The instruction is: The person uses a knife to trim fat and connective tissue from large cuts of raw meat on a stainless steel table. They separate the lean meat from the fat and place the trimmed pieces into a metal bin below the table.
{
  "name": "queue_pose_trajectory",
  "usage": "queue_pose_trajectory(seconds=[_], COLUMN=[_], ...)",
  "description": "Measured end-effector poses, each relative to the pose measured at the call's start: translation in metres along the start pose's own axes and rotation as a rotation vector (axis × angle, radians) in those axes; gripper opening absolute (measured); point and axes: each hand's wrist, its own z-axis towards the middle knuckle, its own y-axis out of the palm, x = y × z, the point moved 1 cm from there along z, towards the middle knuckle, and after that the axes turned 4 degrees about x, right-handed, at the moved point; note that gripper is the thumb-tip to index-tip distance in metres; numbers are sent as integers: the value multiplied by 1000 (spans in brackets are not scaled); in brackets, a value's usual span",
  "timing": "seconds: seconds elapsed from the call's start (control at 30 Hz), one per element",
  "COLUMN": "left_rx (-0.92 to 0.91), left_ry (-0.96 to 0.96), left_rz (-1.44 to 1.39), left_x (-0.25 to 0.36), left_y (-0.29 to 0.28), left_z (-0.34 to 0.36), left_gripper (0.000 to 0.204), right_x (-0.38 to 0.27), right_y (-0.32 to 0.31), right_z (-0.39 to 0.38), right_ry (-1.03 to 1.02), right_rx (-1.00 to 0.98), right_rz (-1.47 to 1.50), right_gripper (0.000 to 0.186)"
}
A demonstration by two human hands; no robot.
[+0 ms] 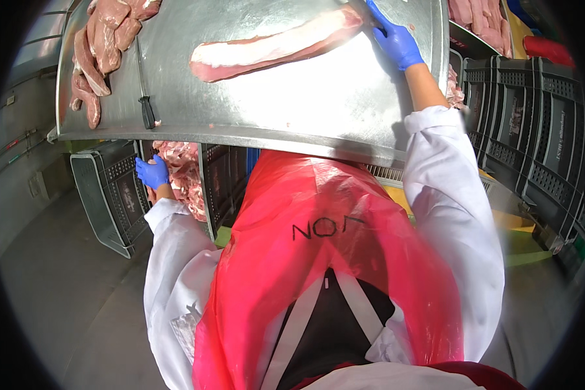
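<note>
Pink, likely heavy, limp, slippery: cradle pork loin [279, 49] midway, left of parted fingers on right hand [396, 45]; cannot tell grip of left hand [153, 172].

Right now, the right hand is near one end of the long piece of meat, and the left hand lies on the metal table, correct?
Not quite: the head view shows the left hand off the metal table, past its near edge, beside the meat scraps. The right hand is indeed near one end of the long piece of meat.
</note>
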Motion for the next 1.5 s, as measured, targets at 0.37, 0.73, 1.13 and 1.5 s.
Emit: queue_pose_trajectory(seconds=[0.37,0.73,1.13,1.5], left_rx=[-64,-74,-414,-773], left_ry=[967,837,904,627], left_rz=[-991,-536,-813,-1045], left_x=[405,496,570,576], left_y=[-109,-107,-179,-136], left_z=[-65,-71,-104,-72], left_gripper=[32,25,32,33], right_x=[-17,-73,-11,-51], right_y=[6,27,-43,26], right_z=[-16,-129,-226,-56], right_ry=[85,465,593,292], right_rx=[-102,-100,256,245], right_rz=[54,407,711,380], right_gripper=[61,63,71,66])
